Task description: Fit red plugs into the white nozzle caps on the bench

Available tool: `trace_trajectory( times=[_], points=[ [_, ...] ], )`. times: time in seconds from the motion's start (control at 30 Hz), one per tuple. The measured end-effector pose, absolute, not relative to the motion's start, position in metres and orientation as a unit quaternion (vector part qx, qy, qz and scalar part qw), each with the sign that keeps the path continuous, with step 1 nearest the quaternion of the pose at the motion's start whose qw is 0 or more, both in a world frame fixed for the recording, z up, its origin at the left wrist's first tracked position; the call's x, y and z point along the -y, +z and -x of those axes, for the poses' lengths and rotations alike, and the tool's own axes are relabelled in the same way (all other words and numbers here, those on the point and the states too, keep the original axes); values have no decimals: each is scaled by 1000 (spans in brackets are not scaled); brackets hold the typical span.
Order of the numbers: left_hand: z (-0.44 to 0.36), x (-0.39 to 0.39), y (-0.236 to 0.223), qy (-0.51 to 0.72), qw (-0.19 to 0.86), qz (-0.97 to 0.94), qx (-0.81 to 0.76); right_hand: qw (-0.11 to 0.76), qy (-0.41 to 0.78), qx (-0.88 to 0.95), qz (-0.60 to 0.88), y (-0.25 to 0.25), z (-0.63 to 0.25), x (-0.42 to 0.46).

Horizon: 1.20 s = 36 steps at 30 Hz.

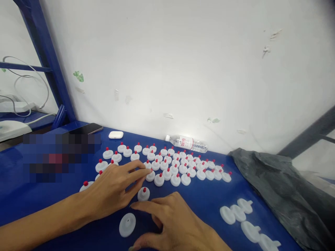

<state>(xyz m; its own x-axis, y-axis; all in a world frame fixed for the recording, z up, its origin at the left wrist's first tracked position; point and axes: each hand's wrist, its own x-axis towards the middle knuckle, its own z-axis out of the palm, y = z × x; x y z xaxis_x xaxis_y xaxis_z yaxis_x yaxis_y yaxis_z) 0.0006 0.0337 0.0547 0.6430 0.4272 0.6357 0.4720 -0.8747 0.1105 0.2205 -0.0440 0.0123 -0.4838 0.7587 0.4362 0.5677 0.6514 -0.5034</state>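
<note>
My left hand (115,188) reaches over the blue tabletop, its thumb and index fingertips closed together at the red tip of a round white plastic cap (150,176). Another red-tipped cap (143,194) stands just in front of my fingers, between my two hands. My right hand (174,223) is open, thumb and index finger spread apart with nothing between them. Close to its fingers lies a white disc (127,225) with a small hole in its middle and no red tip. Several more red-tipped caps (175,180) stand in loose rows beyond my hands.
Several white caps without red tips (227,215) lie on the right, near a dark grey plastic sheet (282,188). Along the wall rest a clear water bottle (187,143), a white case (116,135) and a phone (87,129). A blue post (52,59) rises at the left.
</note>
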Motion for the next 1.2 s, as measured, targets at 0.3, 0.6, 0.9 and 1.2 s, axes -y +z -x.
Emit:
trace_trajectory(
  times=[0.3, 0.6, 0.9, 1.2],
  points=[
    [-3, -36, 54, -345, 11, 912, 223, 352, 49, 867, 349, 10, -199, 39],
    [1, -37, 53, -389, 14, 898, 208, 365, 46, 797, 479, 49, -229, 49],
    [3, -26, 58, -286, 46, 947, 139, 343, -13, 777, 527, 44, -228, 45],
    [3, -26, 53, -280, 31, 951, 129, 333, -64, 780, 526, 44, -226, 44]
  ],
)
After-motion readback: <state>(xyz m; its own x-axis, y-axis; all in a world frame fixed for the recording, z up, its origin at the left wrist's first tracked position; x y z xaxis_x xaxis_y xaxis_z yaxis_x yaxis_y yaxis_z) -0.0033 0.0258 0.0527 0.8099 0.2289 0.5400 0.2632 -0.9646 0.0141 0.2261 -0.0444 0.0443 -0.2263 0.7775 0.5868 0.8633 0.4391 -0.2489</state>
